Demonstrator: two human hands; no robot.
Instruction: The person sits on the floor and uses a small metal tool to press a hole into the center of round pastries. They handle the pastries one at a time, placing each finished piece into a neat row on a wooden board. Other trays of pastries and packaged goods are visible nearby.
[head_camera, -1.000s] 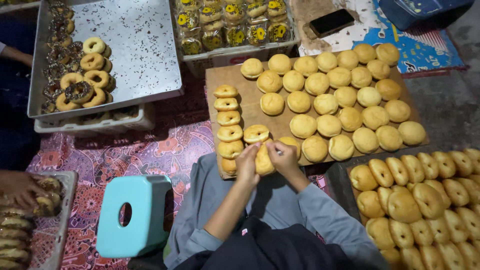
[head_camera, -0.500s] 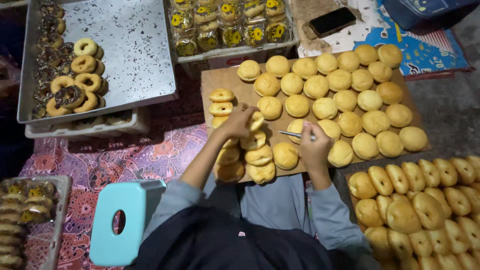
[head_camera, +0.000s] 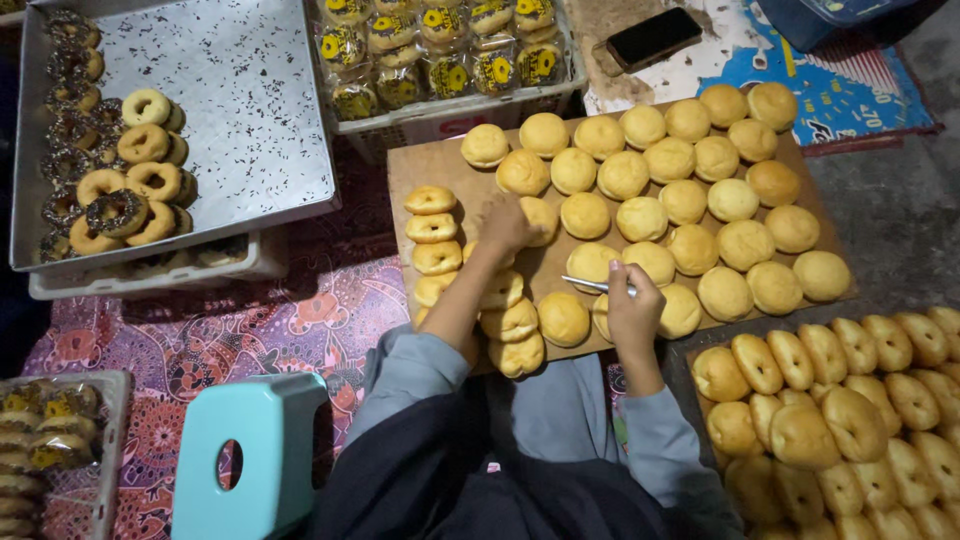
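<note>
Left hand: reaching onto the wooden board, fingers curling over a round bun.
Right hand: gripping a small knife above the buns.

round bun: golden, lying flat on wooden board, touched by left hand | small knife: thin, silvery, held level over buns in right hand

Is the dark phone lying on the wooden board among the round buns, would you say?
No, the phone lies on the patterned mat beyond the wooden board, apart from the buns.
</note>
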